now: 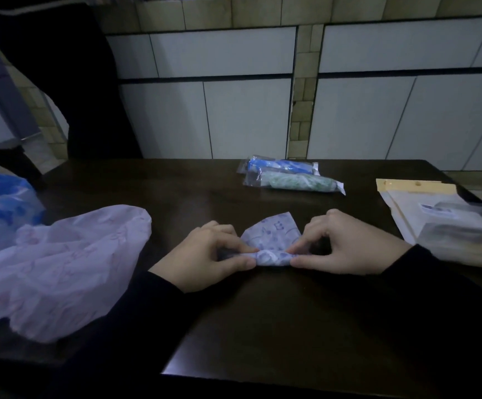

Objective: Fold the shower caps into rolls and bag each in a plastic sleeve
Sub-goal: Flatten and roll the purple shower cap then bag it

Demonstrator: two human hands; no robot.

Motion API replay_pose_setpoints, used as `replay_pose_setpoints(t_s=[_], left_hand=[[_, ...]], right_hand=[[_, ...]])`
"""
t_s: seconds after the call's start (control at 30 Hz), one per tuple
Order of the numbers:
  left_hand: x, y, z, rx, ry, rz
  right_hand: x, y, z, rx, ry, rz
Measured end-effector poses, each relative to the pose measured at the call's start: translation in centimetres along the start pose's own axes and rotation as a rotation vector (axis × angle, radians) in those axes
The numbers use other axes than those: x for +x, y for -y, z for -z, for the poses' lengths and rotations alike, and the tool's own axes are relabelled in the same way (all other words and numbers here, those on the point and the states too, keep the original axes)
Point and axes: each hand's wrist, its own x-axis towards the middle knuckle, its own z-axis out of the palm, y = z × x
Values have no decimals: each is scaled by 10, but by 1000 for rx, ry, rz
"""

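While both hands pinch its rolled edge | shower cap (269, 240) spans left grip (205, 256), right grip (346, 246)

Left hand (205, 254) and right hand (346, 246) pinch a half-rolled patterned cap (271, 240) on the table (291, 326); two bagged rolls (288, 177) lie beyond.

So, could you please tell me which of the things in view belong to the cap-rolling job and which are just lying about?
Part of the job:
- pale blue patterned shower cap, being rolled by left hand and right hand
- loose pink shower cap
- blue-and-white shower cap
- two bagged rolls
- stack of clear plastic sleeves

Just lying about:
- dark wooden table
- white tiled wall
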Motion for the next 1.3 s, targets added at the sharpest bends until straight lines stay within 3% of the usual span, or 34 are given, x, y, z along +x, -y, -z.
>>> replay_pose_setpoints(t_s=[0.13,0.4,0.53,0.7,0.8,0.9,1.13,1.3], left_hand=[[1,-7,0,-92,-91,23],[6,0,-6,-6,-181,135],[8,-5,-8,130,-244,40],[9,-5,-13,101,-264,-130],[8,-6,-13,102,-272,-148],[6,-9,-11,81,-196,-50],[20,-5,-12,102,-129,27],[12,-6,-13,81,-104,-16]], right_hand=[[-1,3,5,177,73,-74],[7,5,-9,78,-150,-231],[8,1,-18,-60,-269,-289],[5,4,-20,-138,-411,-149],[3,9,-20,-235,-396,-52],[1,8,-19,-309,-355,-64],[3,3,-20,-306,-212,-154],[-2,6,-12,-261,-148,-93]])
